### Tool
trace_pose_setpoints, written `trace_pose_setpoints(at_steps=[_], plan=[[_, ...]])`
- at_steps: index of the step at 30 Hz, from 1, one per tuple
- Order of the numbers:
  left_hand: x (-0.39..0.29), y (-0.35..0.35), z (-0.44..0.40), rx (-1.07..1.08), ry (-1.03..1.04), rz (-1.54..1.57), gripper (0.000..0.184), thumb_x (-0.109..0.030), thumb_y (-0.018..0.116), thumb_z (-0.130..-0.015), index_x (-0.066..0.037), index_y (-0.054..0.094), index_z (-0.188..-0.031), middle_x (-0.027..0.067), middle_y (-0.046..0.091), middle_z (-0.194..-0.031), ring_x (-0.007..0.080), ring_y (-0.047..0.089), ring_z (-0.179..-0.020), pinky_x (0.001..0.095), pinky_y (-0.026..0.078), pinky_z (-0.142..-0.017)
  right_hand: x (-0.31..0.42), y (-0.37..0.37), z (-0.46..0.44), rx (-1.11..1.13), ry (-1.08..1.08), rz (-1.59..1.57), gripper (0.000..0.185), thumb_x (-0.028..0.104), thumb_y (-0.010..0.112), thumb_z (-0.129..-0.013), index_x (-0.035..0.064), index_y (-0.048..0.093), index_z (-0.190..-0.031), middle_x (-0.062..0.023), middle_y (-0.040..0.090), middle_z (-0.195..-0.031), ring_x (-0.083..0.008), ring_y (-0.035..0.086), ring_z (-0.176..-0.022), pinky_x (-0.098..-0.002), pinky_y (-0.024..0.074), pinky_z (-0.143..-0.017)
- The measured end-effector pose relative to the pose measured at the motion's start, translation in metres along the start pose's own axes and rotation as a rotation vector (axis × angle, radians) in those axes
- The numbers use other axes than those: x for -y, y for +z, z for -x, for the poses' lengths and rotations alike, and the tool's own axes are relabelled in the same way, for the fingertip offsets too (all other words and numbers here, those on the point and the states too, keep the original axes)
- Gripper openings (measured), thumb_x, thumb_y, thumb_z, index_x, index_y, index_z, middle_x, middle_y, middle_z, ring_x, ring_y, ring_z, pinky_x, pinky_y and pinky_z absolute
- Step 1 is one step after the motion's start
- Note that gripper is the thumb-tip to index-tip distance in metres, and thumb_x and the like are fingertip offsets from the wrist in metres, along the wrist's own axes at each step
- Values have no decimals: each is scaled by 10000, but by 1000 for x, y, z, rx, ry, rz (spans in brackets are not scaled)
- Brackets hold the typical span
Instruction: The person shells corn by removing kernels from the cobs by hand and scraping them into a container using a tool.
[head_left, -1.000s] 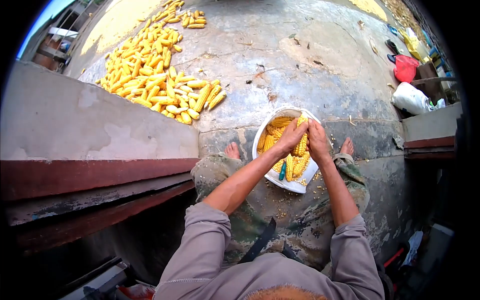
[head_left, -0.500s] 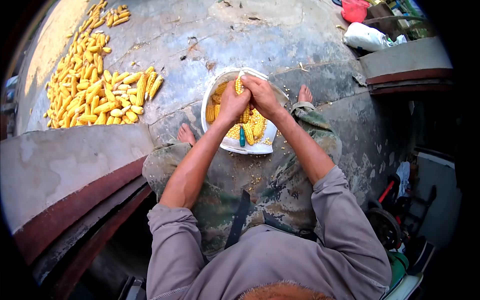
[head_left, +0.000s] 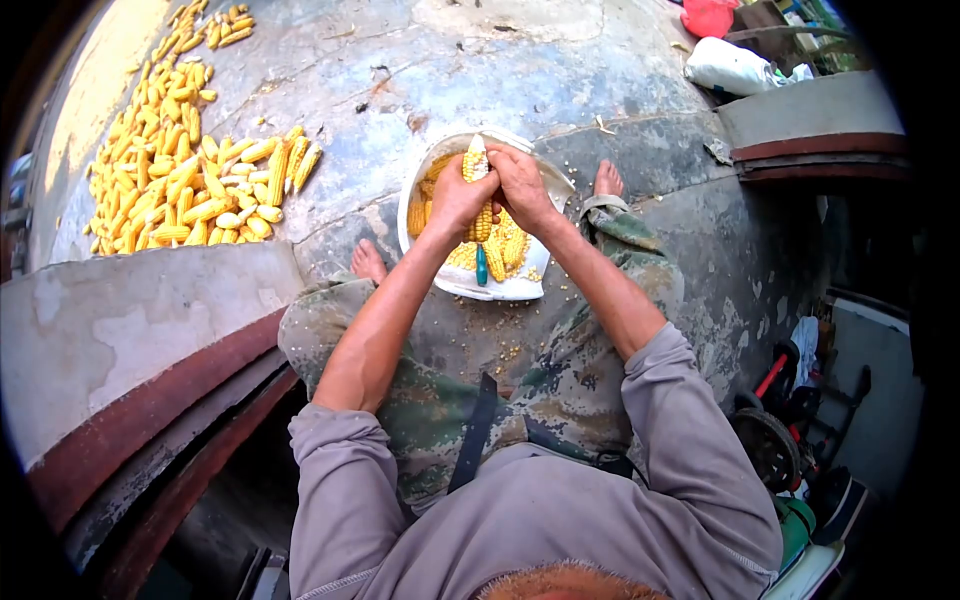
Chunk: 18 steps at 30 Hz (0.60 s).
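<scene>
My left hand [head_left: 458,200] and my right hand [head_left: 520,182] are both wrapped round one yellow corn cob [head_left: 477,160], held nearly upright over a white tub [head_left: 408,190]. The cob's pale tip shows above the fingers, and its lower end sticks out beneath them. Inside the tub lie more cobs [head_left: 514,247] and loose kernels [head_left: 463,256]. A tool with a green handle [head_left: 481,266] rests at the tub's near side, just under the held cob; its other end is hidden.
A large heap of corn cobs [head_left: 180,190] lies on the concrete floor at the left. Low walls [head_left: 150,310] stand on both sides. A white sack [head_left: 728,68] and a red bag [head_left: 708,17] are at the upper right. Bare feet [head_left: 368,262] flank the tub.
The view has swung, so the tub and heap appear further left and higher than a second ago. Both hands stay on the cob, which now shows more of its pale tip.
</scene>
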<state>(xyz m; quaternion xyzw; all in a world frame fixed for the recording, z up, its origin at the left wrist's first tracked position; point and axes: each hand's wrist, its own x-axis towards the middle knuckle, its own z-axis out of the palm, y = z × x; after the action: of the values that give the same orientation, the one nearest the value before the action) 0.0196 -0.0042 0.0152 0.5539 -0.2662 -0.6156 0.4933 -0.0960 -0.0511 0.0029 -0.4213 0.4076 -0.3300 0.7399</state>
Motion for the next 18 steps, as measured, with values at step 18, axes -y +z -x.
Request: trace_pose_setpoints(at_steps=[18], plan=[[2, -2, 2, 46, -13, -30, 349, -318, 610, -983, 3, 578, -1118, 65, 627, -815, 129, 610, -586, 267, 512, -497, -9, -12, -12, 85, 35, -297, 281, 170, 481, -1027, -42, 627, -1138, -79, 659, -991, -126, 634, -767, -273, 547, -634]])
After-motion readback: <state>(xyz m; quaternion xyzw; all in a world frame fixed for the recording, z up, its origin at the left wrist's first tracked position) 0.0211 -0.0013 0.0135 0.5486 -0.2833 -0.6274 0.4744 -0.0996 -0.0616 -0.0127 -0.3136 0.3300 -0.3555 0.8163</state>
